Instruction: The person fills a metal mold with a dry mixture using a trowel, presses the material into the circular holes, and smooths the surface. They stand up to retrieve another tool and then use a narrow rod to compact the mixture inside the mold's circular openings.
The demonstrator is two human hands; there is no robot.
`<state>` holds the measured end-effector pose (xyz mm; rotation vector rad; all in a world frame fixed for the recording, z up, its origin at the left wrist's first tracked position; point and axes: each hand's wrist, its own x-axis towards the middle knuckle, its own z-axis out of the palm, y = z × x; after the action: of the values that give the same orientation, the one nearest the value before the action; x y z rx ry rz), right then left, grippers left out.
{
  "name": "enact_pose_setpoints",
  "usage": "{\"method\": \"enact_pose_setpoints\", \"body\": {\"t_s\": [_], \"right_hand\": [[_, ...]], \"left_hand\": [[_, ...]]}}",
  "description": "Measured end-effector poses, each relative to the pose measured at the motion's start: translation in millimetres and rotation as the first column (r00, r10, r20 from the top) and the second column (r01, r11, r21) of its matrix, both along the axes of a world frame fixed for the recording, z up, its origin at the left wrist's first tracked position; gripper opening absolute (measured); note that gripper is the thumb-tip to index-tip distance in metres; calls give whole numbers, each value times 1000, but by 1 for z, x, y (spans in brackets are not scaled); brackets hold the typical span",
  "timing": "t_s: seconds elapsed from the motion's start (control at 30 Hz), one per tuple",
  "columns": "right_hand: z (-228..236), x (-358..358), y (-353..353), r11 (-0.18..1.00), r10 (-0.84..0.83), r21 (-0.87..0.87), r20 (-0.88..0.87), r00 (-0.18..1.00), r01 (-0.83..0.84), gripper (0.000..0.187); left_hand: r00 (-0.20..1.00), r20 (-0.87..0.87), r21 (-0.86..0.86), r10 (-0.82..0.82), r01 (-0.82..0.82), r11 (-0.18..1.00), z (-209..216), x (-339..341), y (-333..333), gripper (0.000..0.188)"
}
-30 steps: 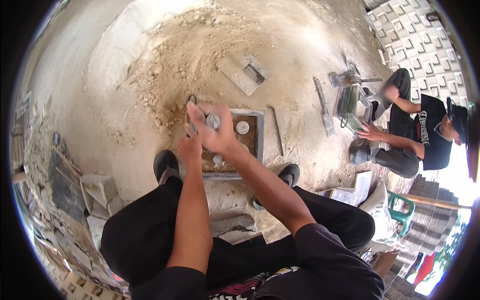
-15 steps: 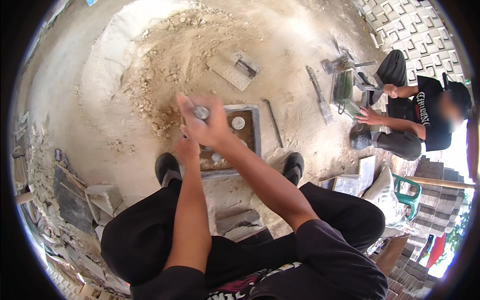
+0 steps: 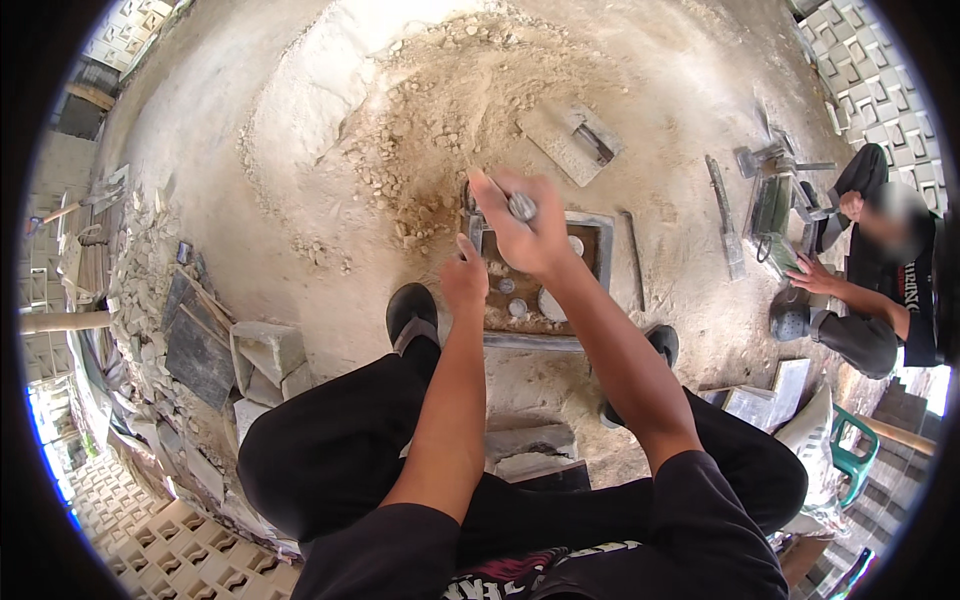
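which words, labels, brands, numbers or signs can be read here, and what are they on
Wearer's dark T-shirt: pink and white lettering, cut off by the lower edge; not quoted.
Co-worker's black T-shirt: pale lettering, small; not quoted.
White sack: too blurred to tell whether printed.
Grey rectangular frame: no text visible.

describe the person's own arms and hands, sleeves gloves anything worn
The left hand and right hand are ungloved, and no watch or band shows. Loose, dark charcoal short sleeves leave the forearms bare; no markings show on the sleeves.
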<state>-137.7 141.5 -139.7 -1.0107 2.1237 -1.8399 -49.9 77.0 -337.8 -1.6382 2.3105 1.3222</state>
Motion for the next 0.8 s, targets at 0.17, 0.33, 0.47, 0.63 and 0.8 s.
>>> {"method": "enact_pose_setpoints", "body": {"t_s": [0.17,0.33,0.47,0.63,0.8], "right_hand": [[-21,-14,7,987,16,-162,11,1000,-15,39],[-13,-15,20,997,-63,-40,35,997,64,37],[-9,-16,16,987,-152,63,108,982,146,38],[-32,-14,3,992,-100,70,-73,992,105,42],[-16,-13,-1,999,-36,-42,-87,996,32,46]], "left_hand": [[1000,-7,23,9,-8,1000,21,-8,6,77],[1000,-25,-41,11,-12,999,1,-4,2,76],[1000,8,5,9,-9,1000,26,-9,8,76],[999,33,22,-11,10,1000,11,-8,5,75],[1000,-1,-18,-6,6,1000,14,-8,3,76]]}}
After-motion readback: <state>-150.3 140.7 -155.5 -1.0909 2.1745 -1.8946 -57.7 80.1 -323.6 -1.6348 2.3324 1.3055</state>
